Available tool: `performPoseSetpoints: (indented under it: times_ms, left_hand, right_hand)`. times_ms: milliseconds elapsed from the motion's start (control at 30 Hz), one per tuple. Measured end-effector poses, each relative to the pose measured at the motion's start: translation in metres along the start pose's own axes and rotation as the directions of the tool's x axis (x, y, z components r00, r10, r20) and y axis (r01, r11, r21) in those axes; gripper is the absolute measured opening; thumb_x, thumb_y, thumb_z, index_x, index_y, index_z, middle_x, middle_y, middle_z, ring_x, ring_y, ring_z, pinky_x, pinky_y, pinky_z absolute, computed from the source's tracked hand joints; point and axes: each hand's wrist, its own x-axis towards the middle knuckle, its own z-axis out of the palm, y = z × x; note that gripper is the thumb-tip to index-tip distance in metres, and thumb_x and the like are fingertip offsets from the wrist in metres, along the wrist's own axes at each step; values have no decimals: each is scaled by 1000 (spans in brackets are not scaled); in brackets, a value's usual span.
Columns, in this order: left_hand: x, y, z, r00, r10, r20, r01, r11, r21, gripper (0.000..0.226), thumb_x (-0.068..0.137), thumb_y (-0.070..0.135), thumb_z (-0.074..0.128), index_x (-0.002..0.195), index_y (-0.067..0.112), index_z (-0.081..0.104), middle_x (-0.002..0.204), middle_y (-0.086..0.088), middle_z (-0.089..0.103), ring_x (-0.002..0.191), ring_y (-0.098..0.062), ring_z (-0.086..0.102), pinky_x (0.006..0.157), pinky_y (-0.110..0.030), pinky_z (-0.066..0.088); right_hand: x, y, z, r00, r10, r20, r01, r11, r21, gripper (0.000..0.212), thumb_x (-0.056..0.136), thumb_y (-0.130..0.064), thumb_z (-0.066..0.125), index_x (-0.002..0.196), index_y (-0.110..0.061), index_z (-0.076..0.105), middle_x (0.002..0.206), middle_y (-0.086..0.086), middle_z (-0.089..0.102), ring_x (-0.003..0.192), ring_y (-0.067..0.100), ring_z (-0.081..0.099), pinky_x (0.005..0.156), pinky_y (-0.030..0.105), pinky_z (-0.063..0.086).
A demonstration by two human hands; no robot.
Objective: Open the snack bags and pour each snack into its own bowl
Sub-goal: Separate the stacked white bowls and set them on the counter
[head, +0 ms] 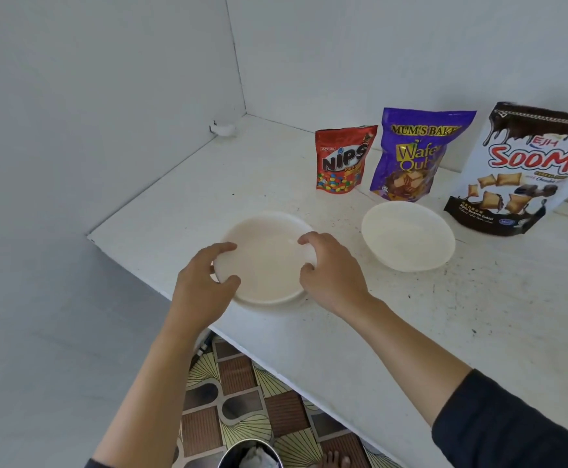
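Bowls are sitting on the white counter [410, 332]: the left bowl [265, 261] close to the front edge, the right bowl [407, 236] farther back, just before the bags and apart from the first. Both are showing bare, empty insides. The left hand [205, 282] is gripping the left bowl's left rim, fingers and thumb curled round it, while the right hand [333, 268] is clasping the opposite rim the same way. A second rim seems to be peeking out beneath that bowl, though whether two are nested is hard to tell. Three bags are standing upright along the back edge with their tops closed: the red Nips bag [343, 160], the purple wafer bag [414, 153] and the Soomi bag [525, 170], whose right side is running out of frame. Below the front edge, a metal pot [248, 454] holding something pale is being cut off by the bottom of the view.
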Motion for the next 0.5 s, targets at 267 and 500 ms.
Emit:
performPoseSetpoints:
  times_ms: [267,500]
  left_hand:
    - [0,-7,-12,994,76,76,-86,986,142,53,91,18,65,137,43,55,154,13,48,109,-16,57,102,-43,49]
    - [-8,19,-31,986,169,-16,-167,983,69,52,90,11,63,131,44,60,108,17,65,96,-18,64,88,-38,55]
  right_hand:
    - [-5,-8,-10,997,-79,-12,78,991,-113,49,95,-7,46,142,-20,47,156,-1,42,136,24,43,104,44,44]
    - [-14,-22,-21,953,-208,-219,231,969,85,47,92,-2,49,136,-17,56,131,-4,63,107,8,61,93,34,48]
